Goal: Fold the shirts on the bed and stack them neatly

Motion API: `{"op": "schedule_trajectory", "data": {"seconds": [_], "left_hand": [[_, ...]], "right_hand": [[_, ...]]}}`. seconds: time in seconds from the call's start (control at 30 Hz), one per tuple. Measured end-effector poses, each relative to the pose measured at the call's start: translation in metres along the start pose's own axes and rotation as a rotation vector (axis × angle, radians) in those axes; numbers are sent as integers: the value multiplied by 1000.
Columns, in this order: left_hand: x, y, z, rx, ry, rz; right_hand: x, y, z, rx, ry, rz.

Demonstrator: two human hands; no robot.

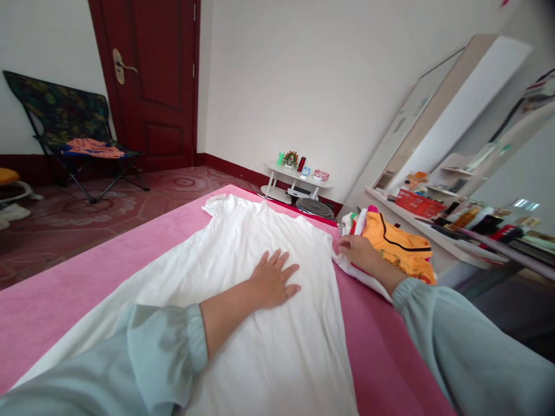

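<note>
A long white dress with short sleeves lies spread out on a pink-covered bed. Flat on its upper middle, fingers spread, rests my left hand. At the right shoulder of the dress, my right hand has its fingers curled together on the sleeve edge. Just beyond and beside that hand sits a pile of folded clothes with an orange garment with black trim on top. The lower end of the dress runs out of view under my left forearm.
A white dressing table with a red basket and several bottles stands at the right. Past the bed's far edge is a low white shelf. A folding chair holding orange cloth stands at left near a dark red door.
</note>
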State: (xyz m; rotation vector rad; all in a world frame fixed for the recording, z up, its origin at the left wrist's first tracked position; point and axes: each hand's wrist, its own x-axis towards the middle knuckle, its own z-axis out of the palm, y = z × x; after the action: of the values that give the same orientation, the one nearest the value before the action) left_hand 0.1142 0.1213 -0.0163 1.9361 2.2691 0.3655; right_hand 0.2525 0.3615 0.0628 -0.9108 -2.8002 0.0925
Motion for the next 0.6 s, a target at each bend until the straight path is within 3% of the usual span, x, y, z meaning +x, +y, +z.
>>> {"op": "schedule_trajectory", "data": {"seconds": [0.17,0.33,0.4,0.6], "left_hand": [[0,-3,3,-32,6,-10],[1,-4,4,-21,42,0],[1,-4,6,-24,62,2],[2,-3,7,-52,66,-19]], "right_hand": [[48,11,39,-107,46,128],[62,0,73,-123,67,31],[63,-5,71,-230,68,-12],[70,-1,38,-669,17,-59]]}}
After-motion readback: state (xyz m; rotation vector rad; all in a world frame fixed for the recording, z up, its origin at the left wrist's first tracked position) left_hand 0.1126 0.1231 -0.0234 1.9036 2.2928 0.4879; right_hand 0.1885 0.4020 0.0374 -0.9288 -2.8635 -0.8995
